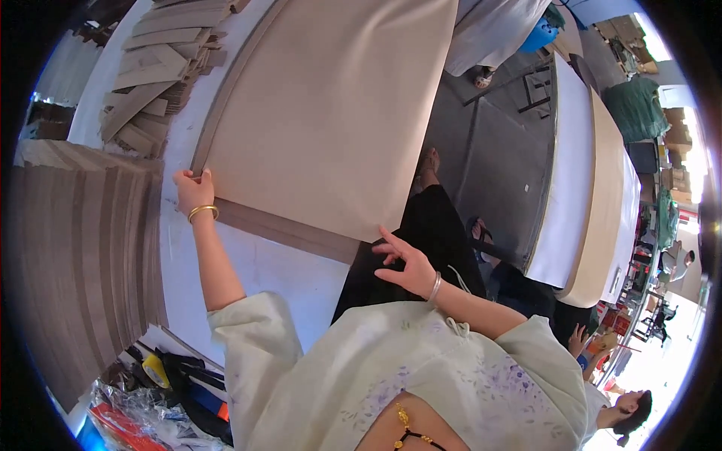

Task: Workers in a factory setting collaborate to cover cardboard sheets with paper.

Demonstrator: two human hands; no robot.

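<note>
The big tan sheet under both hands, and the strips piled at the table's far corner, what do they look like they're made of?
The sheet looks like cardboard or paperboard: flat, matte tan, thin edge, with the left hand and right hand at its corners. The strips look like the same matte board, cut narrow. The exact stock can't be told.

There were two hands, left (pixel 192 192) and right (pixel 407 264), each with one bangle, on one big cardboard sheet (pixel 331 105). One heap of strips (pixel 154 68) lay beyond.
</note>
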